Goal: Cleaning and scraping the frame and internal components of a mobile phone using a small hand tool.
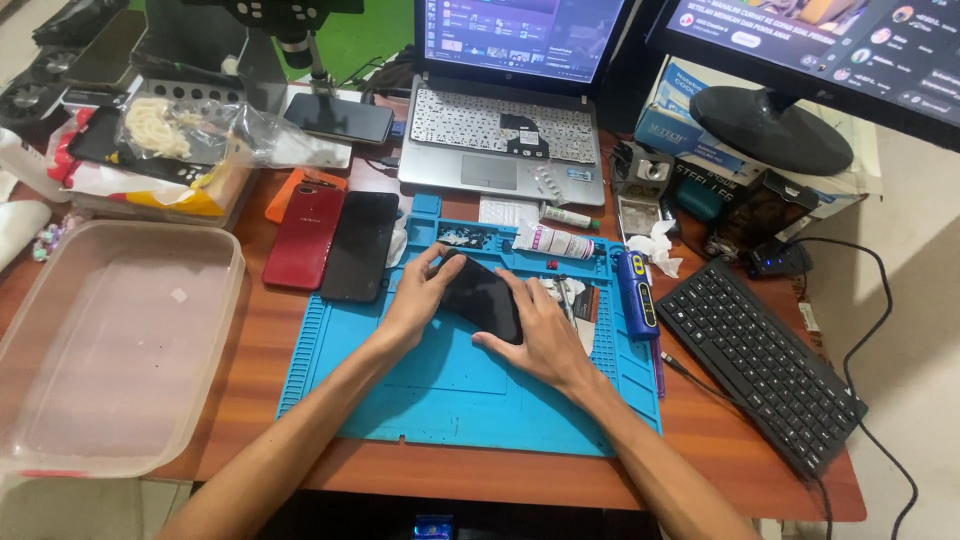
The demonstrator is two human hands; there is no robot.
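A black phone [482, 297] lies tilted on the blue repair mat [450, 395] in the middle of the wooden desk. My left hand [418, 296] grips its left edge, fingers curled over the top corner. On the phone's right and lower edge presses my right hand [540, 335], thumb under the bottom corner. Both hands hold the phone between them, just above the mat.
A red phone [304, 236] and a black phone [359, 245] lie left of the mat. A clear plastic tub [105, 345] is far left, a laptop [503, 125] behind, a black keyboard [760, 360] right. A blue screwdriver [636, 293] and a glue tube [553, 241] rest on the mat's edge.
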